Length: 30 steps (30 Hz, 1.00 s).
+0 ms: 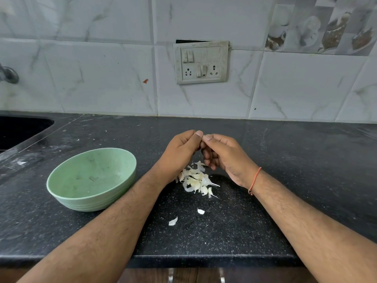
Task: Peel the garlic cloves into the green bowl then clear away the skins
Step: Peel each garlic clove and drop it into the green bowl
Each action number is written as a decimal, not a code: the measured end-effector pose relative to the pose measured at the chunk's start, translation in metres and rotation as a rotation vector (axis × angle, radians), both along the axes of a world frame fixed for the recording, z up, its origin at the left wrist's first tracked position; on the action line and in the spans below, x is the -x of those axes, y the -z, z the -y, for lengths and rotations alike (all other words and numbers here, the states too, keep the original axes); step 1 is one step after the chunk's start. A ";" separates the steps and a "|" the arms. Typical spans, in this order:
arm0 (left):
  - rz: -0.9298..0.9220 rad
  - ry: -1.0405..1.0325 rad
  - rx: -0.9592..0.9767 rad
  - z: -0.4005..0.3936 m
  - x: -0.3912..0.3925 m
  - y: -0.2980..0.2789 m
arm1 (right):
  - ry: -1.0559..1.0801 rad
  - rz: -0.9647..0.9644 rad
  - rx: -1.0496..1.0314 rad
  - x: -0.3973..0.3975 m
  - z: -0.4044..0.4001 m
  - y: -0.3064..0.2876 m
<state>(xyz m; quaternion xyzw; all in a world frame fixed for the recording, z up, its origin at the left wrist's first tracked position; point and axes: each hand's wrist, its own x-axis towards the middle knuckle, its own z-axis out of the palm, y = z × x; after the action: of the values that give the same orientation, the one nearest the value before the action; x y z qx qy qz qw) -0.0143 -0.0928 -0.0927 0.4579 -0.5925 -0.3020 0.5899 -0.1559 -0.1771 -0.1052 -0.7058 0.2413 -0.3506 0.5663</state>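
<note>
Head view: green bowl (pixel 91 178), no cloves inside.

Hands meet over the dark counter (pixel 285 180), left hand (pixel 179 152) and right hand (pixel 224 154) pinching at a clove (pixel 206 136). Directly below the grip: garlic pile (pixel 195 180). Nearer still, two loose skins (pixel 173 221). Left of the grip, green bowl (pixel 89 180) beside left forearm. Counter right of the grip bare. Behind it bare counter, then tiled wall (pixel 102 78). Sink (pixel 18 129) far left.

A pale green bowl (pixel 91 178) and white garlic (pixel 195 180) sat on a black, white-speckled counter (pixel 285 160); grey-veined white tiles (pixel 102 78) stood behind, an orange thread (pixel 255 180) circling one wrist.
</note>
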 end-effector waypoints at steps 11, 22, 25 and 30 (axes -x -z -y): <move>-0.067 0.044 -0.087 0.012 -0.011 0.012 | -0.052 0.110 -0.138 0.001 -0.005 -0.004; -0.126 -0.053 -0.130 0.017 -0.007 0.012 | -0.091 0.124 -0.270 0.001 0.001 -0.006; -0.057 -0.148 -0.099 0.020 -0.013 0.013 | -0.039 0.105 -0.133 0.000 0.005 -0.004; -0.115 -0.185 -0.091 0.026 -0.017 0.017 | 0.038 0.041 0.028 0.006 0.009 -0.005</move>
<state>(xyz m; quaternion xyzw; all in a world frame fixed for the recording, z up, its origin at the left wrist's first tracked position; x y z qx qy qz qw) 0.0031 -0.1192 -0.1098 0.5188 -0.4987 -0.2984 0.6270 -0.1618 -0.1862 -0.1006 -0.7015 0.2381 -0.3791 0.5546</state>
